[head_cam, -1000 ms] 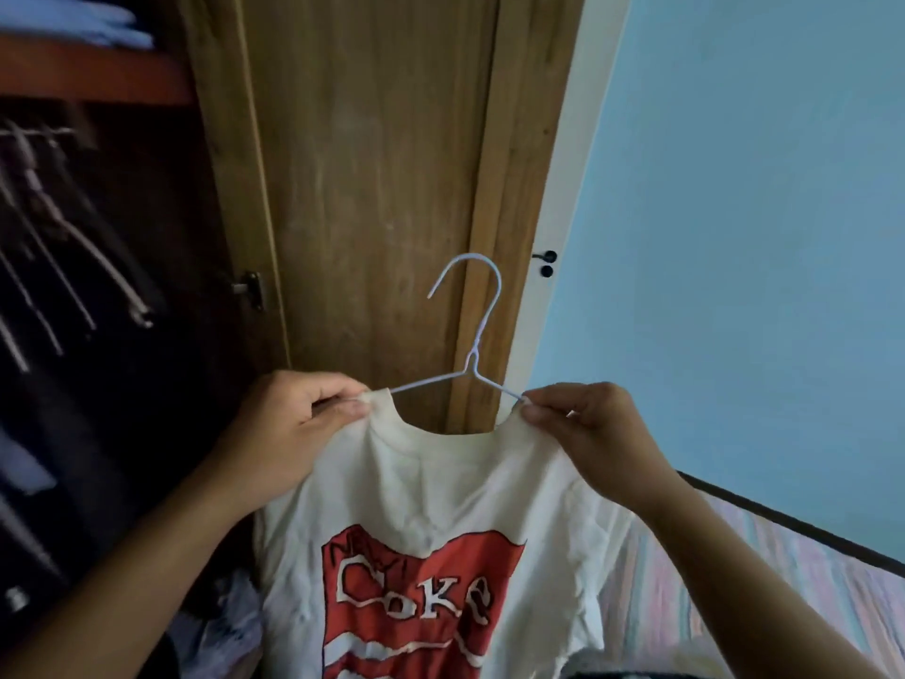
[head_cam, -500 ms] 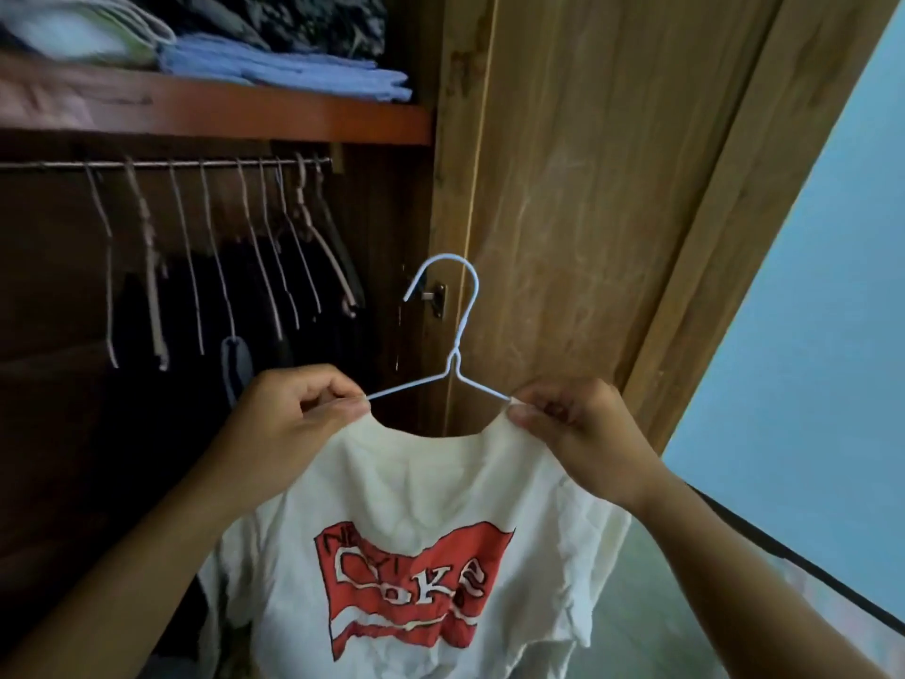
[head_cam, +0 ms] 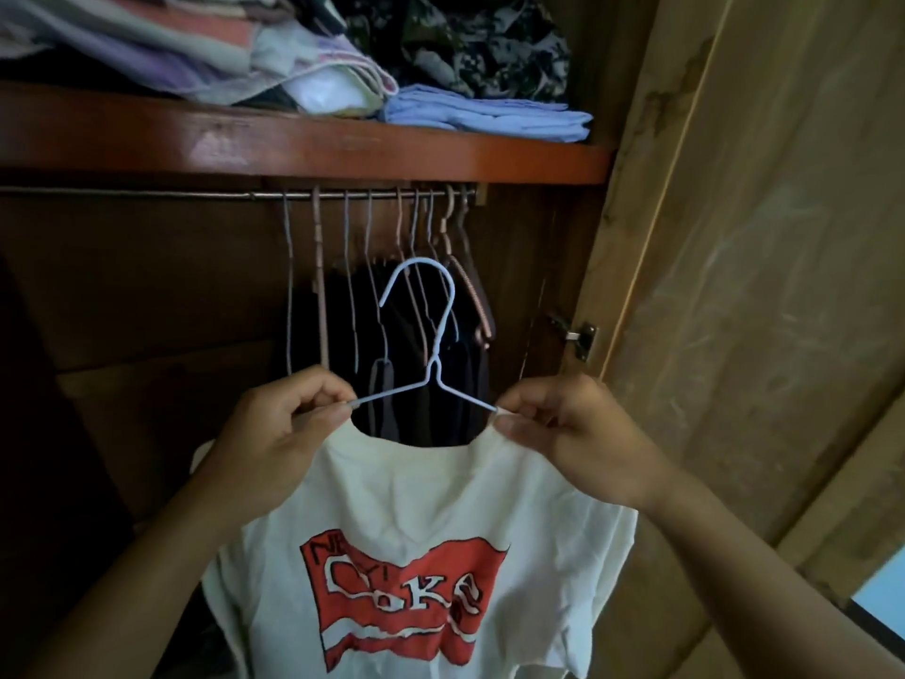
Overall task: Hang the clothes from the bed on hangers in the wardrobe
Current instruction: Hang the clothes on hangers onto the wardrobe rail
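The fingers (head_cam: 338, 406) of the left hand (head_cam: 279, 433) are curled and pinch the left shoulder of a white T-shirt (head_cam: 421, 541) together with the left end of a pale blue wire hanger (head_cam: 431, 345). The fingers (head_cam: 514, 423) of the right hand (head_cam: 578, 433) are curled the same way and pinch the right shoulder of the shirt against the right end of the hanger. The hanger's two sloping arms run from the fingertips up to a twisted neck, and its hook stands upright between the hands, with the opening to the left. The shirt hangs down from the hanger and shows a red flag print with white lettering. Both forearms reach in from the bottom corners.

Behind the hook is the open wardrobe. A metal rail (head_cam: 147, 194) runs across just under a red-brown shelf (head_cam: 343, 144), and the hook is below the rail, not touching it. A row of bare hangers (head_cam: 372, 227) hangs from the right end of the rail, with dark clothes (head_cam: 416, 365) under them. Folded clothes (head_cam: 485, 115) lie stacked on the shelf, with a pale blue pile at its right end. The wooden wardrobe door (head_cam: 759, 286) stands open on the right, with a metal hinge (head_cam: 583, 338) at its inner edge.
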{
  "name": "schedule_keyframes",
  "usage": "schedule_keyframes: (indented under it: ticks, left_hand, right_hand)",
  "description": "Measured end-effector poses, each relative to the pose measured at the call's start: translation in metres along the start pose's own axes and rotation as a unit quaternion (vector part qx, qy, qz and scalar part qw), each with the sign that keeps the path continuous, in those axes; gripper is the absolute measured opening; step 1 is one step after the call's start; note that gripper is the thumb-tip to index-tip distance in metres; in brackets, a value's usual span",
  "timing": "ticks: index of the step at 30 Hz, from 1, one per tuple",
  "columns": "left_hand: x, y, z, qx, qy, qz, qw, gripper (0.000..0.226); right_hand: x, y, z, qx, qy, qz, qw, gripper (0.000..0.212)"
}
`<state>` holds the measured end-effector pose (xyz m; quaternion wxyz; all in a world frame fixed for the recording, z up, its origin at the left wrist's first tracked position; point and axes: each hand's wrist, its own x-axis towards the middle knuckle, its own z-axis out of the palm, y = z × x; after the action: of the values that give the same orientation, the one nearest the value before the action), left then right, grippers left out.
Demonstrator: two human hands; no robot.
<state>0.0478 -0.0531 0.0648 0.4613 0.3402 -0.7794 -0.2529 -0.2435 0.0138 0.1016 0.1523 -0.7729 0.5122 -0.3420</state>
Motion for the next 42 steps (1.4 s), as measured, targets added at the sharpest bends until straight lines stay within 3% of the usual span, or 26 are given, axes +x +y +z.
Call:
schedule_keyframes:
  ticks: [13,22,29,35,42]
  left_hand:
    - [-0.010,-0.034,-0.065,0.102,0.085,-0.089,0.987,0.013]
    - [0.009,-0.083,-0.118,0.246,0.045,-0.135,0.959,0.017]
    - [0.035,-0.101,-0.139,0.266,0.108,-0.188,0.939,0.024]
    - [0.039,-0.106,-0.144,0.255,0.147,-0.148,0.944,0.027]
    - [0.038,-0.113,-0.149,0.249,0.164,-0.135,0.945,0.031]
  right_hand:
    - [0.102,-0.023,0.063,0.096,-0.163,-0.095,0.977,0.019]
    - [0.161,-0.060,0.128,0.201,-0.204,-0.004,0.958,0.016]
    - [0.198,-0.090,0.194,0.323,-0.087,0.078,0.939,0.019]
    - [0.230,-0.093,0.231,0.348,0.018,0.107,0.931,0.030]
    - [0.272,-0.096,0.225,0.392,0.143,0.122,0.901,0.032]
